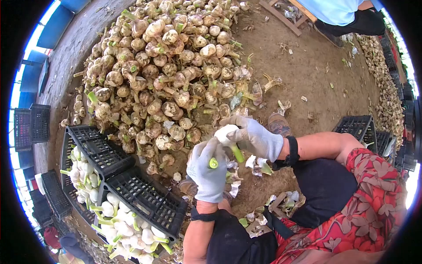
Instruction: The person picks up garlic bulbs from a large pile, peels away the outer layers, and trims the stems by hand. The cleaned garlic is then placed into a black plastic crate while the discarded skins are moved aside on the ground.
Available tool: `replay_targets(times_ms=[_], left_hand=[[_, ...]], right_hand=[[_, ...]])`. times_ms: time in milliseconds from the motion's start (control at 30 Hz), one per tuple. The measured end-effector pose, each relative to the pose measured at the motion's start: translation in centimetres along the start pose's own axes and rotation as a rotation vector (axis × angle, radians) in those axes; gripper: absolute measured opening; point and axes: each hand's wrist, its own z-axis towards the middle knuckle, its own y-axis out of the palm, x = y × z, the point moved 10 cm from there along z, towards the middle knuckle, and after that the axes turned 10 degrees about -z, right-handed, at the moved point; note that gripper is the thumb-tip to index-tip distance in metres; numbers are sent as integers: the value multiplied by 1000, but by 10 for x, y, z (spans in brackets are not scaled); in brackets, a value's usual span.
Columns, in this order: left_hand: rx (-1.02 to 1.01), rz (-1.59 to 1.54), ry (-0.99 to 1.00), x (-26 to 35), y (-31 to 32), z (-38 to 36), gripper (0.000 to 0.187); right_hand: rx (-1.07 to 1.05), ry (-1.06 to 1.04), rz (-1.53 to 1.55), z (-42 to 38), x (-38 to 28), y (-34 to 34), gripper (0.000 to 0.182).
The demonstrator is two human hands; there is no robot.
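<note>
Both of my hands wear pale gloves and meet in front of the garlic pile. A white, peeled garlic bulb [225, 134] with a short green stem pointing down sits between them. My right hand [257, 137] has its fingers wrapped round the bulb's upper right side. My left hand [207, 167] is closed at the lower left of the bulb, with a cut green stem end [213, 163] showing between its fingers; the rest of that stem is hidden. Unpeeled, soil-stained garlic [154, 79] lies heaped beyond the hands.
Black crates [145, 204] at the lower left hold white garlic bulbs [127, 231]. Peeled skins [259, 166] lie on the dirt floor [307, 88]. Another person [336, 13] is at the top right, near a wooden frame [285, 17]. A black crate [358, 127] stands at right.
</note>
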Motion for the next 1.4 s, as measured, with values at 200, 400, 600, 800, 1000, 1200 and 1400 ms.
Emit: replay_targets(times_ms=[200,400,600,800,1000,1200,1400], left_hand=[[71,-44,14,0,-2,8,10],[315,-569,-720,-73,-11,-14,7],[202,-1015,-954,-107,26,-47,71],[54,-643,-512,-53,24,-26,31],[82,-227,-237,-23,-1,-6,15],[63,-169,-164,-14,-7,-3,14],[20,-139,-185,-9,-11,-1,12]], right_hand=[[9,-60,-142,-2,-7,-1,66],[-119,-47,60,-10,-19,19,55],[-93,-222,-229,0,-30,-1,53],[-88,-254,-66,3,-36,6,67],[-65,-289,-191,1,-35,7,53],[-24,-289,-286,7,-37,5,54],[-23,-239,-337,-1,-39,12,70]])
